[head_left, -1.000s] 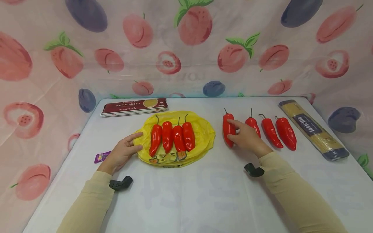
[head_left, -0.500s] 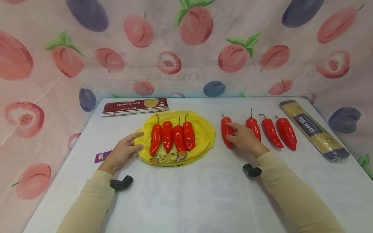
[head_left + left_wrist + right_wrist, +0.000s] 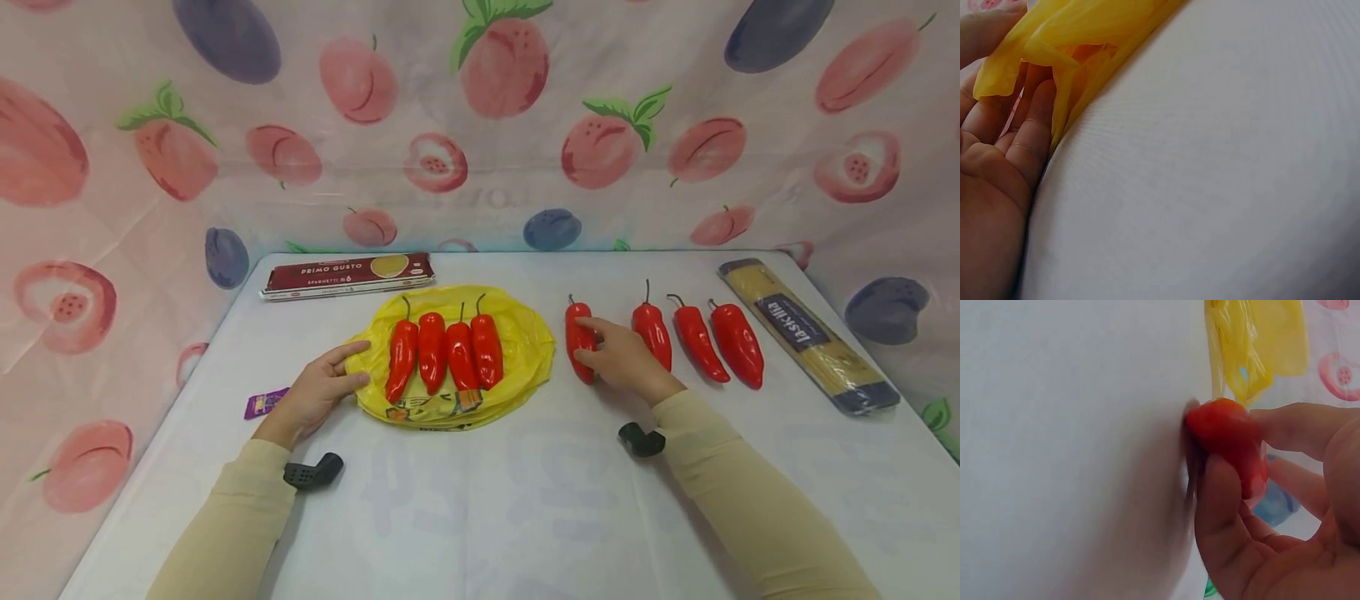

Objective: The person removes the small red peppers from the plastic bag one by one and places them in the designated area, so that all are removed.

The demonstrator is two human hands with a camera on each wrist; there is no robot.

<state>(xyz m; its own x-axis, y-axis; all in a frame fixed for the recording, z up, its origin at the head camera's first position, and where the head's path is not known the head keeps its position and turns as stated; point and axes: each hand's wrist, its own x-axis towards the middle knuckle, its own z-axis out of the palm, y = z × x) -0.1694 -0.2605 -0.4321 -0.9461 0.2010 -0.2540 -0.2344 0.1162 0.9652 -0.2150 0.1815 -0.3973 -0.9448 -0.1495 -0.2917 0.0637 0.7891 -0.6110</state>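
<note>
My right hand pinches a long red pepper between thumb and fingers, just right of the yellow plastic bag. In the right wrist view the pepper shows end-on, close to the white tabletop. Several red peppers lie side by side on the flattened bag, among them the leftmost pepper. At the bag's left edge my left hand rests with relaxed fingers, thumb and index finger apart. The left wrist view has the bag's loose edge draped over those fingers, their tips partly hidden.
Three more red peppers, the middle one among them, lie right of my right hand. A yellow spaghetti pack sits at the far right, a maroon spaghetti pack at the back left. A small purple packet is partly behind the left wrist.
My right hand has shifted a little to the left, bringing the pinched pepper nearer the yellow bag. My left hand and the bag stay in place.
</note>
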